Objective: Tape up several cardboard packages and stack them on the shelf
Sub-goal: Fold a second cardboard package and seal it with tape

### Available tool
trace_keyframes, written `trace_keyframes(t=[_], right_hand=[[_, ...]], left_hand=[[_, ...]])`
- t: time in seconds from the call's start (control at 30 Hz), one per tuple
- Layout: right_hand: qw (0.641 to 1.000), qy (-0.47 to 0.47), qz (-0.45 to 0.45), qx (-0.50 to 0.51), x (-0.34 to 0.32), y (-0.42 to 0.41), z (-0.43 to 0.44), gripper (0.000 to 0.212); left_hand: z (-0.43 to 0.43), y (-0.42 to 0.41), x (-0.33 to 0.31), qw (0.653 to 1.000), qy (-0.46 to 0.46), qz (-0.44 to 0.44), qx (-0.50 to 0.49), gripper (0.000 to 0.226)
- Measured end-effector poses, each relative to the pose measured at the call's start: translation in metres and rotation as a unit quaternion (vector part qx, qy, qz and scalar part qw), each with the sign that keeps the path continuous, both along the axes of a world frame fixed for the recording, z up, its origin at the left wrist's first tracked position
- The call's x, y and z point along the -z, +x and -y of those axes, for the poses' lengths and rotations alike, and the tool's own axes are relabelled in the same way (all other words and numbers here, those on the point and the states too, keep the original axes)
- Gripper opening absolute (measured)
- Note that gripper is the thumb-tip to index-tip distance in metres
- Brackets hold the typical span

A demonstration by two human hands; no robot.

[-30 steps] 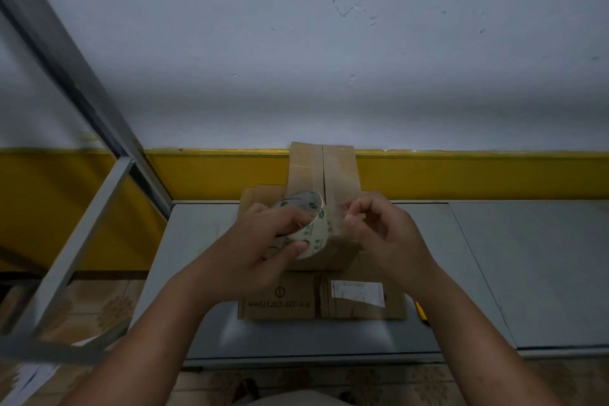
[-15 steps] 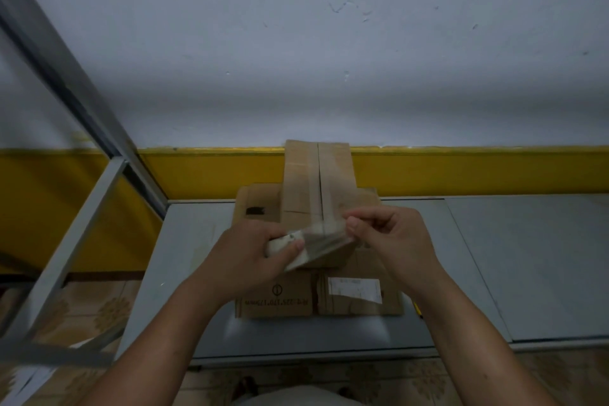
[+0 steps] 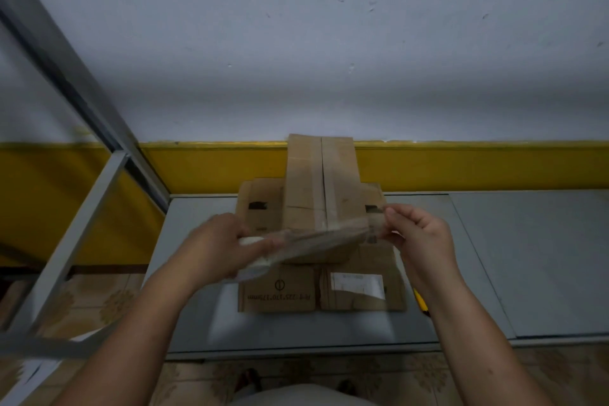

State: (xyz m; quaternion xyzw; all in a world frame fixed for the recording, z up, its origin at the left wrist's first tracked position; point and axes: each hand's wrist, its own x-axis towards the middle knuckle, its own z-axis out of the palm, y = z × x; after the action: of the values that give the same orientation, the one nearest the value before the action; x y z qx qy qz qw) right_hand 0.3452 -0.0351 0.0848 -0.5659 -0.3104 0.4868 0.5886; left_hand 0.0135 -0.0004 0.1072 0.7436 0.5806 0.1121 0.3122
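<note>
On the grey table (image 3: 527,257), as the head camera sees it, two cardboard packages lie stacked: a wide, flat lower package (image 3: 280,293) with a printed code and a white label, and a narrower upper package (image 3: 321,188) resting across its middle, its centre seam running away from the person. Stacking them this way probably lifts the seam to a handier height for taping.

The two hands are well apart. The left hand (image 3: 217,247) grips the one tape roll (image 3: 255,269), fingers curled round it, low and to the left. The right hand (image 3: 418,241) pinches the free end of a single strip of tape (image 3: 323,234) between thumb and forefinger. The strip is drawn taut between them, crossing in front of the near end of the upper package, seemingly so it can be laid flat without wrinkles; whether it already touches the cardboard I cannot tell.

One yellow-handled tool (image 3: 420,301), likely a cutter, lies just beside the lower package on the right, partly hidden by the right forearm. One metal shelf frame (image 3: 82,208) stands at the left, with no package visible on it, so stacking is not yet begun
</note>
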Motion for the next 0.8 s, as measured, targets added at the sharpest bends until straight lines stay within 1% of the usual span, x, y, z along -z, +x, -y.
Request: trace_keyframes(t=[0.03,0.07,0.13,0.17,0.2,0.3,0.43,0.63,0.8], right_hand=[[1.0,-0.006,0.008,0.013,0.003,0.007,-0.001,0.009],[1.0,-0.013,0.014,0.023,0.007,0.012,-0.003,0.009],[0.999,-0.029,0.027,0.021,0.015,0.016,-0.004,0.009],[0.999,-0.037,0.03,0.014,0.018,0.014,-0.005,0.009],[0.998,-0.044,0.032,0.012,0.021,0.013,-0.005,0.009],[0.997,-0.066,0.037,0.017,0.031,0.011,-0.008,0.009],[0.994,-0.088,0.068,0.014,0.042,0.013,-0.008,0.011],[0.988,-0.104,0.111,0.006,0.049,0.013,-0.013,0.01],[0.985,-0.121,0.122,0.002,0.053,0.012,-0.018,0.009]], left_hand=[[-0.006,-0.009,0.001,0.999,0.013,-0.028,-0.023,0.084],[-0.012,-0.018,0.0,0.999,0.013,-0.008,-0.035,0.08],[-0.022,-0.035,-0.001,0.995,-0.01,0.095,-0.035,0.072],[-0.027,-0.04,0.0,0.99,-0.018,0.132,-0.04,0.071],[-0.03,-0.042,0.001,0.987,-0.021,0.149,-0.049,0.071],[-0.036,-0.039,0.008,0.99,-0.021,0.13,-0.044,0.072],[-0.046,-0.038,0.016,0.994,-0.019,0.102,-0.039,0.068],[-0.057,-0.035,0.027,0.994,-0.043,0.091,-0.04,0.057],[-0.064,-0.037,0.033,0.995,-0.057,0.077,-0.039,0.054]])
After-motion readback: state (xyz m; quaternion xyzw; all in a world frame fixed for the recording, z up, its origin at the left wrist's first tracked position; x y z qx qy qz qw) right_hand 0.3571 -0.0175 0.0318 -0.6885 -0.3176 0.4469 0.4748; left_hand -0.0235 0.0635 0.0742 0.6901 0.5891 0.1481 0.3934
